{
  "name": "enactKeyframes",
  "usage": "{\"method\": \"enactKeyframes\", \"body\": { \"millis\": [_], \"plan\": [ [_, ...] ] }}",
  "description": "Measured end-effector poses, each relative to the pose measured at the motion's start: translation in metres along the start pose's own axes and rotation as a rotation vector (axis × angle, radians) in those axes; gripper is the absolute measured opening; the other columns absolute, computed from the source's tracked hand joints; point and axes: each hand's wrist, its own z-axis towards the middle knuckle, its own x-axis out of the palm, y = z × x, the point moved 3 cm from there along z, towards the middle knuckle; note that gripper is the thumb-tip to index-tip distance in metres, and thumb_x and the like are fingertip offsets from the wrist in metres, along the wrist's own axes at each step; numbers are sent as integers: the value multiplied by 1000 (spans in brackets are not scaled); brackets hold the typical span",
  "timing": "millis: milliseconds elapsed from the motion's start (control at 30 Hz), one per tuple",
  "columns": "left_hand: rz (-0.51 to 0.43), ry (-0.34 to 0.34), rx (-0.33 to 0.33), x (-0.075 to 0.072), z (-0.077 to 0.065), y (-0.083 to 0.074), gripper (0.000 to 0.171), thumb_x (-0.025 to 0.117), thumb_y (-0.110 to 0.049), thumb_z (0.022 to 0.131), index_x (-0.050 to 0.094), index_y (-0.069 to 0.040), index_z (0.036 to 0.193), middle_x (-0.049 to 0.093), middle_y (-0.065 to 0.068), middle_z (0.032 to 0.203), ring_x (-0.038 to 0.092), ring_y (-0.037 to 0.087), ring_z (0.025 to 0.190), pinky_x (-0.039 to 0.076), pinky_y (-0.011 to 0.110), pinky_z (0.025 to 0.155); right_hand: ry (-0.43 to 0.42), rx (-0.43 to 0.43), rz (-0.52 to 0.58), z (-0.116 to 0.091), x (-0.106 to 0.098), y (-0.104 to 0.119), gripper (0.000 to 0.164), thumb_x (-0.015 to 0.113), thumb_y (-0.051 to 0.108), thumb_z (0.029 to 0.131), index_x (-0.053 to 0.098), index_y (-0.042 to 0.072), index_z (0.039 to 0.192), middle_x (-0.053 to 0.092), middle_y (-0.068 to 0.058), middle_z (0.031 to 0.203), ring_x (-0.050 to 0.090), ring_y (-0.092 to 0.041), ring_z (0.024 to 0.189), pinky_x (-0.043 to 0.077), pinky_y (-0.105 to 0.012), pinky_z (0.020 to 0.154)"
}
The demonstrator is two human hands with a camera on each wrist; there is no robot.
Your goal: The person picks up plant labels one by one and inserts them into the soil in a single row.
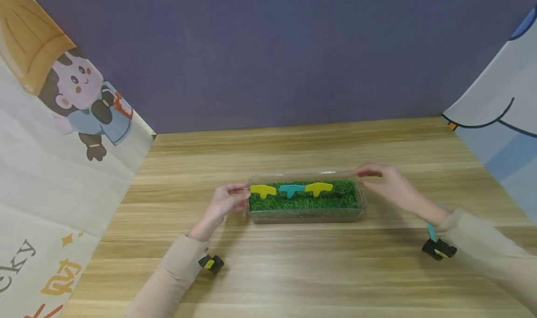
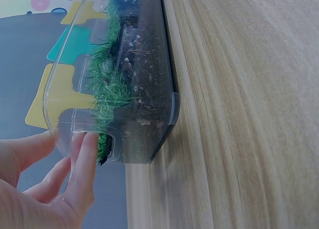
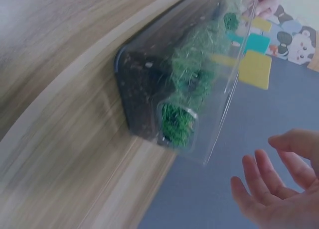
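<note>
A clear plastic planter box [image 1: 306,217] stands on the table, its dark soil [image 2: 144,84] topped with green grass [image 1: 302,203]. Two yellow T-shaped plant labels, one at the left [image 1: 263,190] and one at the right [image 1: 320,188], stand in the grass with a blue-green label [image 1: 291,190] between them. My left hand [image 2: 55,184] grips the box's left end, thumb by the rim and fingertips at the cutout in the end wall. Beside the right end, my right hand [image 3: 284,184] is held with fingers loosely bent, a gap showing between it and the box.
The wood-grain table [image 1: 293,266] reaches back to a dark blue-grey panel [image 1: 272,57]. Printed cloths hang at the left [image 1: 46,178] and right [image 1: 503,108]. Small black devices hang at the left wrist [image 1: 211,264] and right wrist [image 1: 438,249].
</note>
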Motion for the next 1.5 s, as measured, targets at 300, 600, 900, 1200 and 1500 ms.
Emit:
{"method": "enactKeyframes", "body": {
  "millis": [300,600,900,1200,1500],
  "plan": [
    [-1,-5,-4,0,0,0,38,59,-1,80,51,4,117,58,20,104,59,32,87,53,36,78,39,104,-35,-10,-19,-16,23,54,3,86,58,0,108,59,-20,106,53,-36,98,47,-51,80],
    [-7,5,-5,0,0,-1,38,59,-1,81,50,5,118,57,19,104,59,30,87,53,36,78,61,157,-46,-26,-35,-39,24,54,4,86,57,-1,109,57,-21,106,40,18,86,49,-15,68],
    [-10,-10,-7,0,1,1,38,60,-2,80,51,4,117,59,17,101,60,23,80,54,34,76,75,175,-69,-40,-46,-69,25,58,-2,82,56,-9,105,57,-28,100,45,15,78,50,-15,59],
    [-27,-13,-11,1,2,0,37,59,0,81,51,5,116,58,16,99,60,18,74,53,38,77,110,219,-136,-52,-55,-92,28,58,-3,79,55,-13,105,56,-32,97,52,4,74,48,-16,58],
    [-31,-16,-19,1,0,-1,36,58,2,80,52,5,115,59,17,98,60,18,72,54,37,76,214,313,-187,-61,-57,-110,37,57,4,82,49,-16,112,50,-38,103,50,-50,88,49,-52,68]
  ]
}}
